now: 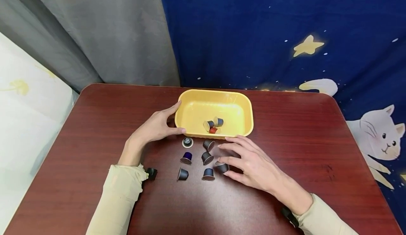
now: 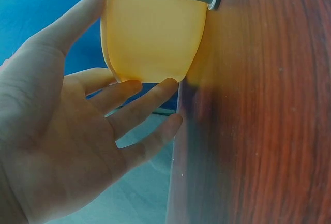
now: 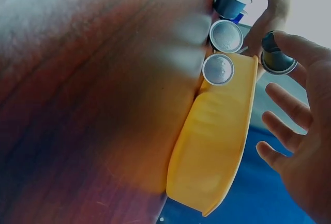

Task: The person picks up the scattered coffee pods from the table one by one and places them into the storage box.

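Observation:
Between the thumb and index finger of my right hand [image 1: 253, 162] is a dark coffee capsule [image 3: 277, 58], pinched above the table; its other fingers are spread. My left hand [image 1: 157, 125] rests against the left end of a yellow plastic bin [image 1: 245, 113], its fingers fairly straight and its thumb at the front corner. Inside the bin lie two dark capsules and a red capsule [image 1: 214, 130]. In front of it are several loose capsules: a black one [image 1: 188, 142] standing rim down, a purple one [image 1: 186, 158], and dark ones such as this grey-blue capsule [image 1: 182, 174].
The reddish-brown wooden table [image 1: 285, 129] extends to both sides of the bin. Behind it hang a grey curtain [image 1: 127, 34] and a blue curtain [image 1: 238, 34] with stars and a cat. A small black device [image 1: 152, 173] is at the left wrist.

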`<action>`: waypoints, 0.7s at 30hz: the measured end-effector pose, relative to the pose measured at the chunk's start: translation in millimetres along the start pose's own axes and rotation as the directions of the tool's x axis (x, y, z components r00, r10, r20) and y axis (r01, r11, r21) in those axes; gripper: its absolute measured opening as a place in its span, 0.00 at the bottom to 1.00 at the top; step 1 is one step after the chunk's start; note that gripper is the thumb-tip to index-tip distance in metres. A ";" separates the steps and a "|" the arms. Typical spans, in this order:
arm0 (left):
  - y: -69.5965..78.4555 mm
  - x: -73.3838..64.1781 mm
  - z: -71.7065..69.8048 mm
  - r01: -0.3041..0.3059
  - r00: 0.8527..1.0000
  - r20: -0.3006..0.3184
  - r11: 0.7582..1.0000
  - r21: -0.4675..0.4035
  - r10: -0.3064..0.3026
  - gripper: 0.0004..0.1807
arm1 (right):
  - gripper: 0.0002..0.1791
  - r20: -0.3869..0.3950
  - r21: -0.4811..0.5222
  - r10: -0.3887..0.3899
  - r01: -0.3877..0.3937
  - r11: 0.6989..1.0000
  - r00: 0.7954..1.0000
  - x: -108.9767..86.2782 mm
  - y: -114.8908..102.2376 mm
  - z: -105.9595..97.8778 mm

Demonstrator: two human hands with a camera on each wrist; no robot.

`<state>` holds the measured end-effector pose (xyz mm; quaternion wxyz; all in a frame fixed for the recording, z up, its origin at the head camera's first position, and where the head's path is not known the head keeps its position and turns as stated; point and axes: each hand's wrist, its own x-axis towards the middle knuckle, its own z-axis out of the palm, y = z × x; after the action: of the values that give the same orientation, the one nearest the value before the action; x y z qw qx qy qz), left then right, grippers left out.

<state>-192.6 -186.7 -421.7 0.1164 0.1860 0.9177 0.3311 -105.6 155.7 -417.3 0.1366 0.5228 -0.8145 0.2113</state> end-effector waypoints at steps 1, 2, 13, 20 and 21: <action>-0.1 -0.7 -0.2 0.003 1.000 0.000 1.000 0.001 -0.003 0.58 | 0.17 -0.002 0.000 0.001 -0.001 1.000 1.000 0.7 0.3 -0.7; -0.2 -1.0 -0.3 0.003 1.000 0.000 1.000 0.002 -0.003 0.59 | 0.17 -0.003 -0.002 0.002 -0.002 1.000 1.000 1.2 0.6 -1.6; -0.3 -2.5 1.1 0.007 1.000 -0.009 1.000 -0.007 -0.007 0.59 | 0.21 0.014 -0.044 0.019 -0.018 0.999 1.000 11.0 9.7 -15.0; 0.0 -0.5 0.6 -0.005 1.000 -0.009 1.000 0.000 0.005 0.58 | 0.21 0.024 -0.040 0.050 -0.049 0.998 0.998 16.3 19.9 -20.0; 0.2 -0.2 0.4 -0.005 1.000 -0.008 1.000 0.002 0.005 0.58 | 0.21 0.017 -0.035 0.052 -0.051 0.998 0.998 16.7 21.4 -20.0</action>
<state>-192.3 -186.5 -421.8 0.1115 0.1870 0.9182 0.3310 -131.9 160.0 -396.8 0.1327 0.5011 -0.8325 0.1957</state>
